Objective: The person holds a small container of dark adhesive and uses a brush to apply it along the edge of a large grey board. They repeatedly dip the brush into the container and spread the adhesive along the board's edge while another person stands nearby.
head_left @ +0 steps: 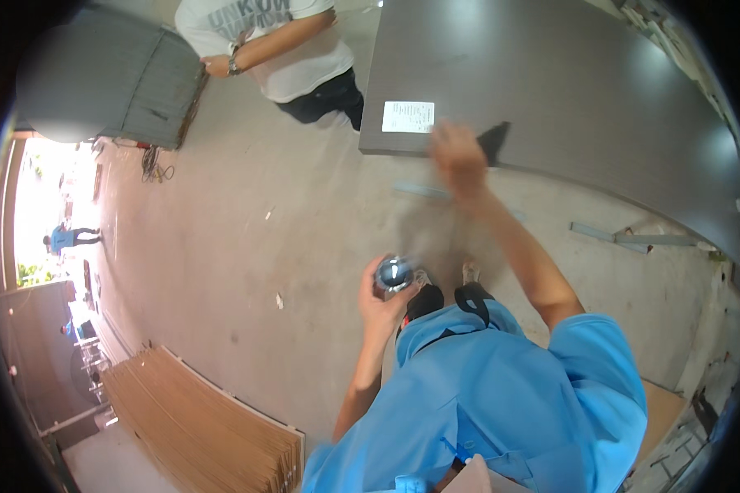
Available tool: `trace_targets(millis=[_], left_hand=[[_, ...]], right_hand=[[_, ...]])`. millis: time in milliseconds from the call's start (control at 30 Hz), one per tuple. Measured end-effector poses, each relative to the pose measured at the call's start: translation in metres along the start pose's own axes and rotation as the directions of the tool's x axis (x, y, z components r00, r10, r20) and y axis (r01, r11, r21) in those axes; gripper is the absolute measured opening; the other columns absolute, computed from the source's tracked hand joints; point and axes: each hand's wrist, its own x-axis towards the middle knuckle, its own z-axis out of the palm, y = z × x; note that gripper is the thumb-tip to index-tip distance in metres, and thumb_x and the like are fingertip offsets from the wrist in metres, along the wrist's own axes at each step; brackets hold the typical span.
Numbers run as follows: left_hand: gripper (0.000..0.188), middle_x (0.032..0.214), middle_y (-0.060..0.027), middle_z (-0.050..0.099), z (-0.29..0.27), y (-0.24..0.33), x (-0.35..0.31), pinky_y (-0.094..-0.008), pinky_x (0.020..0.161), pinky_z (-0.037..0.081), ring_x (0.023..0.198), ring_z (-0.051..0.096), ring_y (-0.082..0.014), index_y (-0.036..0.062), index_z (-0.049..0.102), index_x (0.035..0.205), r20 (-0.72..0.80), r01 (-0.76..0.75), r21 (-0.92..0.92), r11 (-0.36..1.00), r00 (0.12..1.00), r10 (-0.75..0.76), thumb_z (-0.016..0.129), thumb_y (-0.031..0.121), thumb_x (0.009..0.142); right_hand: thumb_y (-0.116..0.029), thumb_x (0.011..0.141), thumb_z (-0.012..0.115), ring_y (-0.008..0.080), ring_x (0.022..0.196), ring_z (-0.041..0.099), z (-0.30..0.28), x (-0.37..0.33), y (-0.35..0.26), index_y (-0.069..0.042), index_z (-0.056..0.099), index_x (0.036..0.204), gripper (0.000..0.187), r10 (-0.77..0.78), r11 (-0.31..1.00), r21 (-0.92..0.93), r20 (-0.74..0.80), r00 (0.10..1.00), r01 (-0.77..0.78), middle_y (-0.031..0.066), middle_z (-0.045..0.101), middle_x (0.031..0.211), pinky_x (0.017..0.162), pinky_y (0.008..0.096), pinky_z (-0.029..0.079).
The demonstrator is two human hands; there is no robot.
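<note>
1. One big dark table top [600, 86] fills the upper right. It is flat and a bit shiny, and a white label [408, 117] lies near its front left corner.
2. Pale gray floor [222, 222] spreads under everything, with a few small light scraps on it. Gray metal bars [633, 238] show below the table's front edge.
3. Many brown boards [205, 419] are stacked at the lower left. A large gray box shape [140, 90] sits at the upper left, with cords [154, 167] on the floor beside it. Bright light comes in at the far left, where a small far-off person [72, 238] shows.
4. Another person in a white shirt [308, 62] stands just left of the table.
5. The table's front edge slants down to the right. A wide stretch of floor runs from the table to the boards, giving the left arm lots of side room.
6. The left hand [376, 308] is low, in front of the body, with its fingers curled around a round, shiny silver thing [395, 273].
7. The right arm reaches up and forward. The right hand [460, 160] is blurry at the table's front edge, just right of the label. Whether it grips anything or touches the table, one cannot tell.
</note>
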Motion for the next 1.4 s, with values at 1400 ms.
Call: trace_targets(millis=[1400], left_hand=[[0.079,0.145,-0.0147,0.06,-0.092,-0.016,0.014,-0.0403,0.118,0.049,0.136,0.059,-0.0246,0.0006,0.053,0.147,0.173,-0.064,-0.031,0.997,0.983,0.068,0.088,-0.013,0.078]], right_hand=[[0.001,0.085,0.064,0.0367,0.124,0.064,0.065,0.046,-0.116,-0.008,0.07,0.128,0.045,-0.258,0.928,0.289,0.044,0.965,0.235,0.0154,0.066,0.134,0.107,0.0449,0.053]])
